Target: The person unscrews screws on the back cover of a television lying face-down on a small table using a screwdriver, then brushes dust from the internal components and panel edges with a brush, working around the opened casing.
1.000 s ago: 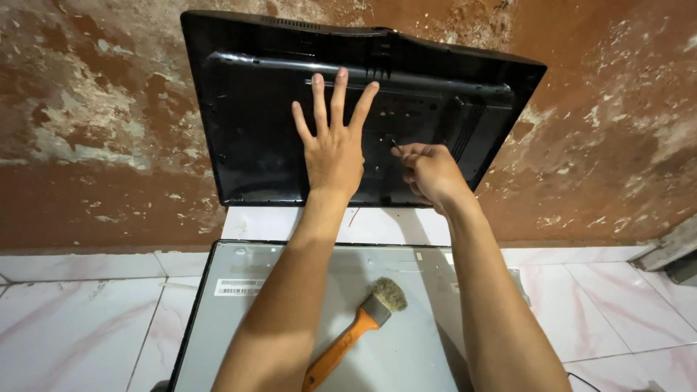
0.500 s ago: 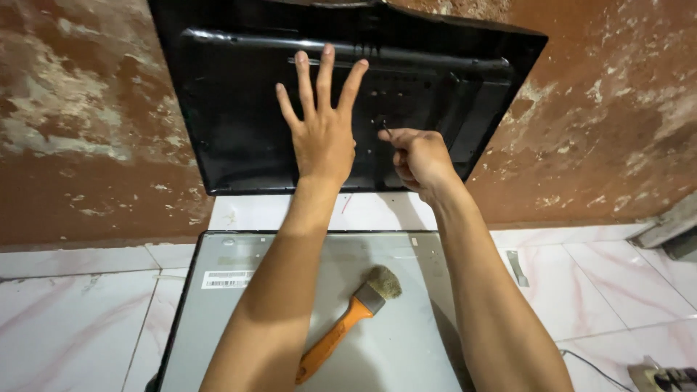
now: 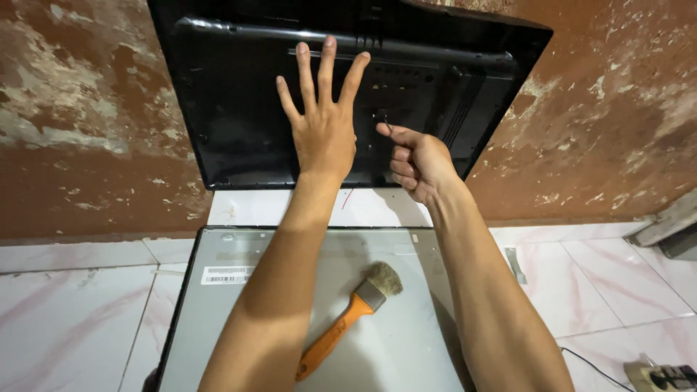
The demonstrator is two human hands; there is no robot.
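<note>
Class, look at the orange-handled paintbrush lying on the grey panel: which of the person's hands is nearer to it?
Neither by much; the right hand looks slightly nearer. Both hands are up on the black back cover, well above the paintbrush; the left hand is pressed flat higher up.

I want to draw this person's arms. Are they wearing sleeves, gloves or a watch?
No. Both arms are bare right down to the bottom of the picture, with no sleeves showing. The left hand and the right hand have no gloves. No watch, bracelet or ring is visible on either one.
</note>
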